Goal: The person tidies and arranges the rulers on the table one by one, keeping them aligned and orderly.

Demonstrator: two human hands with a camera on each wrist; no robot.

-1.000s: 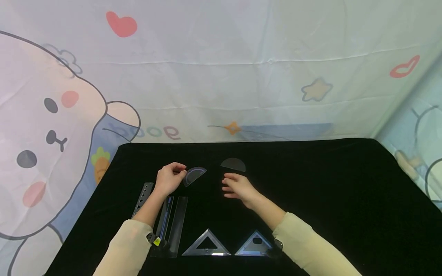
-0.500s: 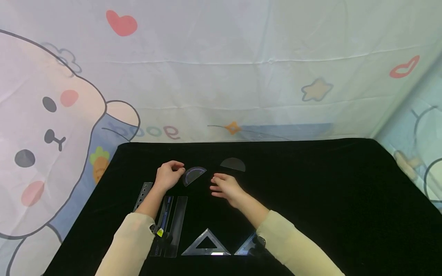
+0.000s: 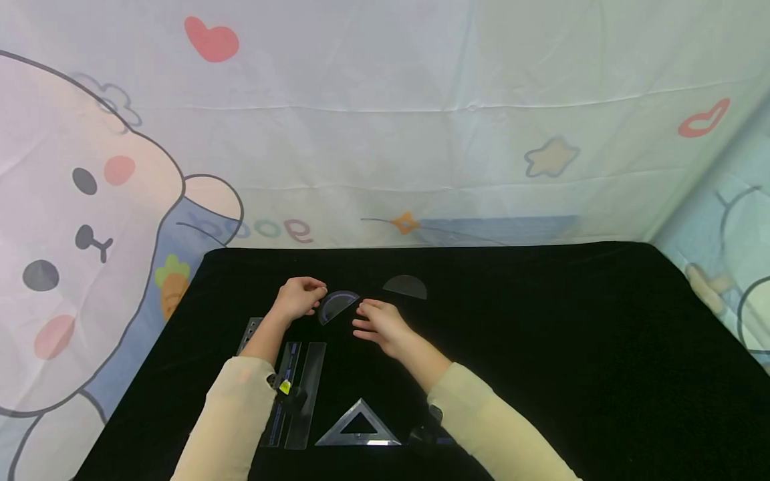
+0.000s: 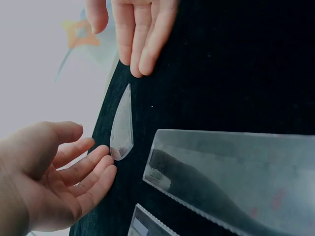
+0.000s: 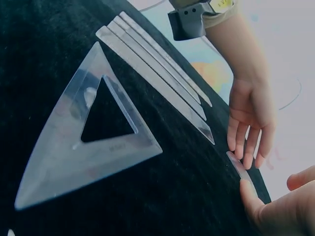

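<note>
A small clear protractor (image 3: 338,307) lies tilted on the black cloth between my two hands. My left hand (image 3: 296,298) is at its left end, and in the left wrist view the straight fingertips (image 4: 106,169) reach its rounded edge. At its right end is my right hand (image 3: 383,326), fingers extended and spread a little. The right wrist view shows both hands at opposite ends of the protractor (image 5: 239,167), with neither curled round it. A second protractor (image 3: 406,286) lies just beyond my right hand.
Long clear rulers (image 3: 307,394) lie side by side at the left, with a perforated ruler (image 3: 248,333) partly behind my left forearm. A triangular set square (image 3: 361,427) is at the front. Another set square (image 3: 444,439) is mostly hidden by my right sleeve. A printed curtain (image 3: 481,133) hangs behind the table.
My right hand has moved left, from near the far protractor to the right end of the tilted one. My left hand has shifted slightly but stays at its left end.
</note>
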